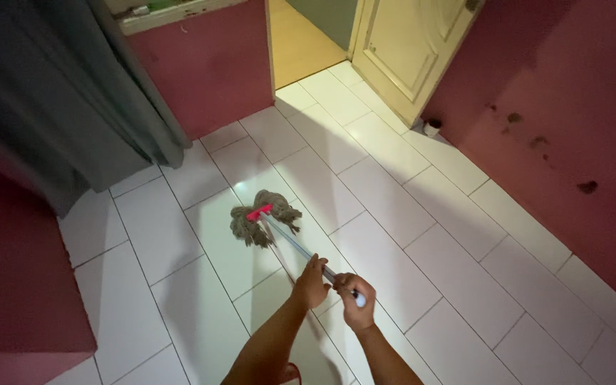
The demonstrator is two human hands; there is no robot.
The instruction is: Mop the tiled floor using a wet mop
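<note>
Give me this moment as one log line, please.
left hand: grips mop handle | right hand: grips handle's top end | mop head: on white tiled floor

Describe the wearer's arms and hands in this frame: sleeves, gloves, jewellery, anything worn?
Both forearms are bare up to the bottom edge of the picture: no sleeves show. The left hand and right hand wear no gloves. No watch, bracelet or ring can be made out, though the light is dim and the hands are small in view. A bit of red at the bottom edge between the arms may be clothing; cannot tell.

2 bare forearms (279, 342) — no sleeves
</note>
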